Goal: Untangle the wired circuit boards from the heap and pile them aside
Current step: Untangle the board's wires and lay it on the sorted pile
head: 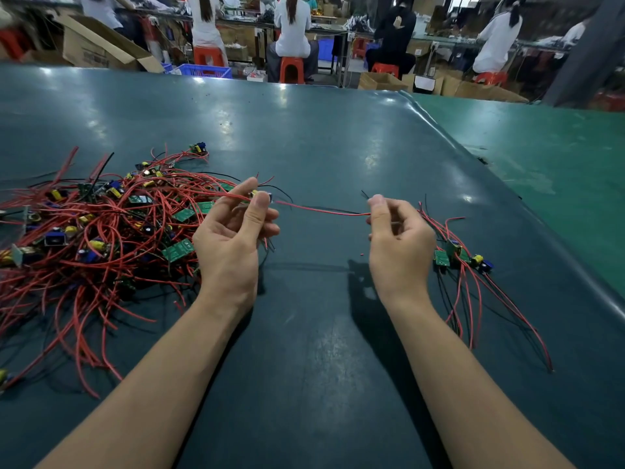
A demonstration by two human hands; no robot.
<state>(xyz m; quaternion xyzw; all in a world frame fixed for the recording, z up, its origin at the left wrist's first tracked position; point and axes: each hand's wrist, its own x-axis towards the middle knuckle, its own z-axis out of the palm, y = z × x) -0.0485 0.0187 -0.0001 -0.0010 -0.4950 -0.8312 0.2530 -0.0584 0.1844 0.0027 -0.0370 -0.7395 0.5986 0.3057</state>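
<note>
Forearms: both reach up from the bottom edge over the dark green table [321, 350], palms turned upward.
Left hand [233, 228]: raised above the table, fingers curled, thumb and fingertips pinching a small circuit board that is mostly hidden behind them; short red and black wire ends poke out above the fingertips.
Right hand [397, 238]: raised at about the same height, fingers curled, thumb and forefinger pinching the far end of the red wire [321, 210].
Red wire: stretched nearly straight between the two hands, clear of the table.
Heap [88, 238]: a tangle of red and black wires with green boards, yellow and blue parts, lying on the table to the left of the left hand, its nearest strands just beside the left wrist.
Sorted pile [463, 257]: a few boards with long red wires trailing toward the viewer, on the table just right of the right hand.
Far side: beyond the table edge, people sit on red stools [291, 67] at benches, among cardboard boxes [98, 45] and a blue crate [206, 71].
</note>
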